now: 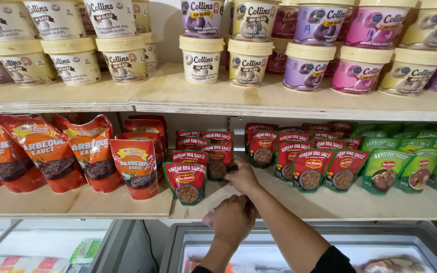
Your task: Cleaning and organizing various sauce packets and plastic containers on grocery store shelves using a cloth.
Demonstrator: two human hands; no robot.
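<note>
Where the lower wooden shelf (102, 205) meets its neighbour, the right hand (242, 177) is stretched forward and its grip is closed on a small red sauce pouch (219, 161), which stands upright in a short row just behind another red pouch (186, 182) at the shelf's front edge. The left hand (232, 218) is held below it, fingers curled; whether anything is gripped there cannot be told. Larger red barbecue sauce bags (49, 151) stand to the left, green pouches (386, 171) to the right, and lidded tubs (202, 58) are stacked on the shelf above.
</note>
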